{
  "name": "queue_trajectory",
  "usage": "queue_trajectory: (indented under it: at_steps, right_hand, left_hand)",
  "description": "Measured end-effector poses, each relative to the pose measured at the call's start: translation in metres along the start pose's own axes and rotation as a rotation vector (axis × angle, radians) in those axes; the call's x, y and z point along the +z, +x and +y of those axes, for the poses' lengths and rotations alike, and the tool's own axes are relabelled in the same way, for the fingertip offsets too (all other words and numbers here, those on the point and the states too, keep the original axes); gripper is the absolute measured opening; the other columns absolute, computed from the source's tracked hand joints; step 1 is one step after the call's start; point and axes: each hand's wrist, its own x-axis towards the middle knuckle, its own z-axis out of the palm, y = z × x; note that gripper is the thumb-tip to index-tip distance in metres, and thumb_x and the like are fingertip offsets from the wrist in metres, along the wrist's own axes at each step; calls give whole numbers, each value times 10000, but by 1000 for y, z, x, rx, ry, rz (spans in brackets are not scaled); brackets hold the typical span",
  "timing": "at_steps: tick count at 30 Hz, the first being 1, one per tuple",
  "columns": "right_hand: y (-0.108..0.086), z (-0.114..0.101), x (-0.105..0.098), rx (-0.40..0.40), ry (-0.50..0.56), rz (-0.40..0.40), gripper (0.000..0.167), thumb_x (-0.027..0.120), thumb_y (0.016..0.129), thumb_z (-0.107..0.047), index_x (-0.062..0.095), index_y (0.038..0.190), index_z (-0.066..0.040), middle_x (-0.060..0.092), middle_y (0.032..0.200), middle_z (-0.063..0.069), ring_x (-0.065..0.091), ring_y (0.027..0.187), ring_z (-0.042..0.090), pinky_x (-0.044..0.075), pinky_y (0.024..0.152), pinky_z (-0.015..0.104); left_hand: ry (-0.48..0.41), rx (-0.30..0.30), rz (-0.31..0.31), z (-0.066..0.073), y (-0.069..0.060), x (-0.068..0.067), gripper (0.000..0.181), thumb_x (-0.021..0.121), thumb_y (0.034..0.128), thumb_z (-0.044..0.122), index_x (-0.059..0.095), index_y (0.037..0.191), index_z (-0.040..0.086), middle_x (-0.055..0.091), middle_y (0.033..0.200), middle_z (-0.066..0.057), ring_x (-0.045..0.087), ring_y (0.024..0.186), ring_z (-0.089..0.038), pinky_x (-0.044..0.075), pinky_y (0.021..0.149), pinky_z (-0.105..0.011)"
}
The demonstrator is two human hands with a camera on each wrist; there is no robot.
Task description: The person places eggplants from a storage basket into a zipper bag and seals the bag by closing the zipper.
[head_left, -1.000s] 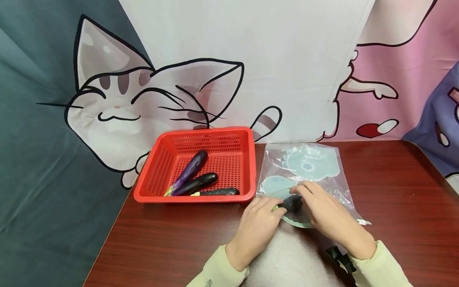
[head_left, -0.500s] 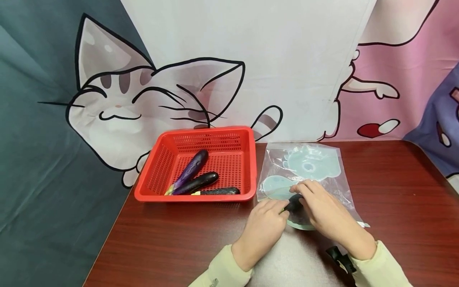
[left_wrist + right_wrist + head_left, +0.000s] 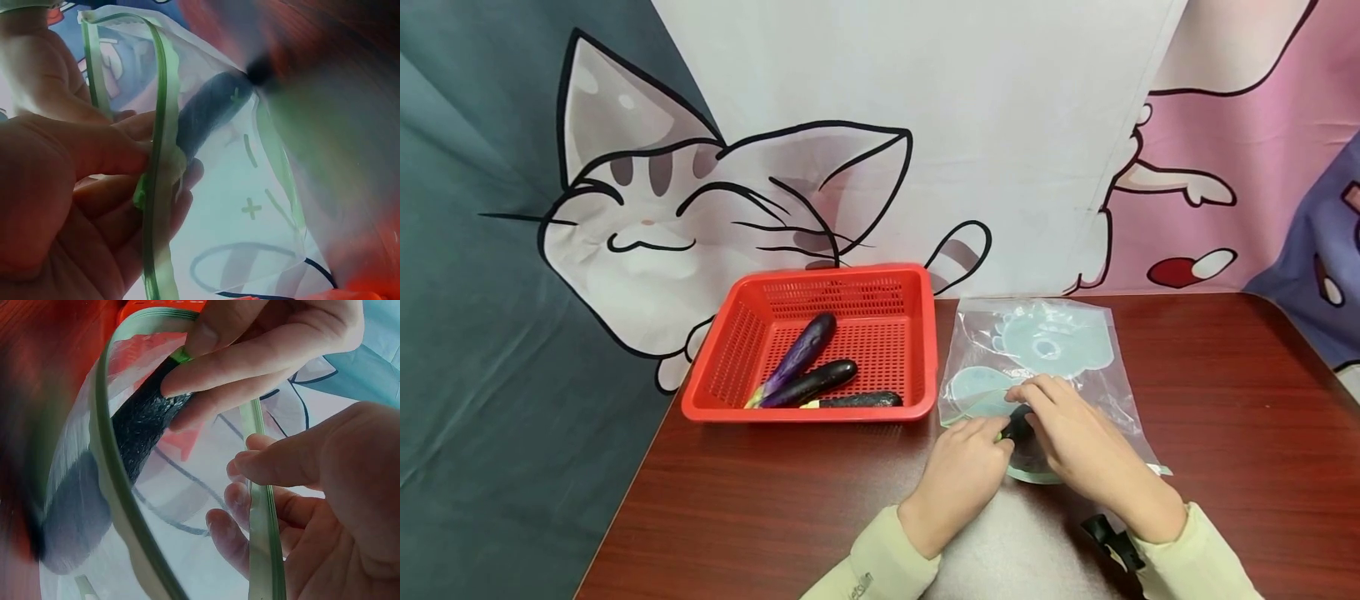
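My left hand (image 3: 961,477) grips a dark eggplant (image 3: 145,425) by its green stem end. Most of the eggplant lies inside a clear zip bag (image 3: 1111,398) printed with pale blue shapes, its mouth spread wide. In the right wrist view the left fingers (image 3: 234,375) reach in at the mouth, past the green zip strip. With thumb and fingers, my right hand (image 3: 1075,442) pinches one green-edged lip of the bag. The eggplant's far end shows through the plastic in the left wrist view, against the bag's side.
To the left stands a red perforated basket (image 3: 925,342) with an eggplant (image 3: 805,350) and two darker ones in it. All rests on a brown wooden table (image 3: 722,508), backed by a cartoon-printed cloth (image 3: 1000,150).
My left hand has moved a little to the right, carrying the eggplant deeper into the bag. The right hand has stayed nearly still at the bag's lip.
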Motion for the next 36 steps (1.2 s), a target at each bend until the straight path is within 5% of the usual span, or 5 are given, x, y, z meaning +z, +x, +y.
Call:
queue_trajectory:
  at_steps: [16,27,36]
  right_hand:
    - [1,-1,0,-28,15,22,376,661,765,151,618,1092,-28,602,1054,32,587,934,216,509,746,384]
    - [1,0,1,-31,20,18,323,621,797,119,618,1080,-37,599,1056,23,584,964,211,495,800,375]
    - [1,2,2,-17,19,6,308,631,811,102,621,1082,-45,603,1047,19,584,955,212,504,788,387]
  left_hand:
    - [39,-27,7,7,5,11,98,669,836,203,738,767,213,687,1009,54,641,835,-86,499,714,-222]
    - [92,-9,-10,9,5,13,197,608,855,222,774,923,140,690,1119,-20,628,1057,-154,470,937,-246]
    - [54,21,-53,4,0,-1,190,624,879,268,778,951,182,699,1182,29,629,1151,-136,439,993,-269]
